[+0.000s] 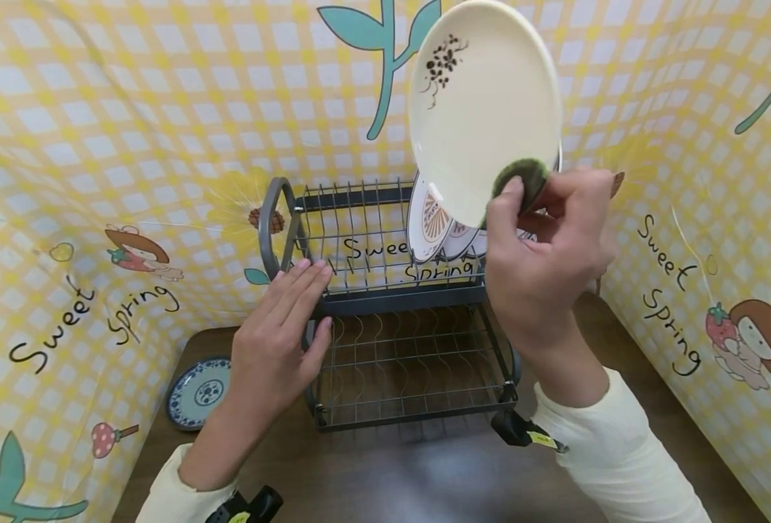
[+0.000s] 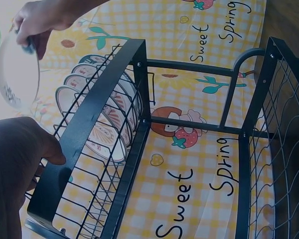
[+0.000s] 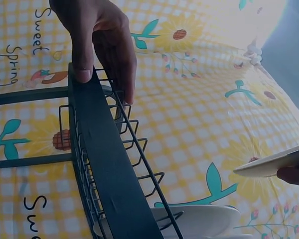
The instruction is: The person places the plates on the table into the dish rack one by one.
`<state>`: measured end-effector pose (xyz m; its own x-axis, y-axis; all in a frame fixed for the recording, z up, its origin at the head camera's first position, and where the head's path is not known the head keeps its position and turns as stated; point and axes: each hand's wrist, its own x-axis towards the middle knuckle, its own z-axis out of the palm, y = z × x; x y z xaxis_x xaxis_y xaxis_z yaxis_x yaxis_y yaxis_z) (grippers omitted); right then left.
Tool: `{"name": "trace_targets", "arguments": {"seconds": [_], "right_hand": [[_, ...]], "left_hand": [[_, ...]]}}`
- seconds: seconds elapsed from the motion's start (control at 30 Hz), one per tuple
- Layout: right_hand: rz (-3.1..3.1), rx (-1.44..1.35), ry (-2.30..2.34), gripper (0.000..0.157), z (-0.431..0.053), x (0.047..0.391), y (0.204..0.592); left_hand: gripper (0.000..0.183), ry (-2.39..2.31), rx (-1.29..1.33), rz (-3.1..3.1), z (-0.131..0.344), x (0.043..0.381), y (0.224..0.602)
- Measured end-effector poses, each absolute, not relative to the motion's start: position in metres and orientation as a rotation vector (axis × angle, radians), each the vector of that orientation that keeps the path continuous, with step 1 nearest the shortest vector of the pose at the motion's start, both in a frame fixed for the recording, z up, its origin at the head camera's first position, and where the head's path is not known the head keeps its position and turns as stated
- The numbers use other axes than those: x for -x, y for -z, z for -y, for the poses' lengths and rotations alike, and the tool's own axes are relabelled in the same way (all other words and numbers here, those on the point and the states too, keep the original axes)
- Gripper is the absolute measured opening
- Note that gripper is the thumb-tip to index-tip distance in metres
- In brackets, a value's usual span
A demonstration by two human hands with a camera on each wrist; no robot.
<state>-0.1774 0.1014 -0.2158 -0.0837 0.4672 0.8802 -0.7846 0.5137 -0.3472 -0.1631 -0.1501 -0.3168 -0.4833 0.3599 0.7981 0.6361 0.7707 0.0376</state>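
My right hand (image 1: 549, 247) pinches a cream oval plate (image 1: 483, 109) by its lower edge, raised above the right side of a two-tier dish rack (image 1: 405, 294). The plate has a dark floral print, and a dark green patch (image 1: 523, 181) shows at the thumb; I cannot tell whether it belongs to the plate. My left hand (image 1: 287, 334) grips the upper tier's front left corner, thumb on the front bar (image 3: 104, 149) and fingers over the wires. Several patterned plates (image 2: 107, 134) stand upright in the upper tier, partly hidden by the raised plate in the head view.
A blue-and-white plate (image 1: 199, 392) lies on the brown table (image 1: 411, 472) to the left of the rack. The lower tier (image 1: 411, 363) has wavy wires. Yellow checked cloth (image 1: 131, 94) with printed pictures stands behind and along both sides.
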Motion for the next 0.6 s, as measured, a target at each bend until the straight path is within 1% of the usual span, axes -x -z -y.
{"name": "trace_targets", "arguments": {"seconds": [0.27,0.6], "right_hand": [[1.485,-0.395,-0.917,0.015,-0.09,0.187,0.207],[1.741,-0.413,-0.783,0.004,-0.077,0.196,0.203]], "left_hand": [[0.058,0.418,0.747,2.126,0.15,0.163,0.317],[0.059,0.408,0.74,2.129,0.15,0.162,0.316]]}}
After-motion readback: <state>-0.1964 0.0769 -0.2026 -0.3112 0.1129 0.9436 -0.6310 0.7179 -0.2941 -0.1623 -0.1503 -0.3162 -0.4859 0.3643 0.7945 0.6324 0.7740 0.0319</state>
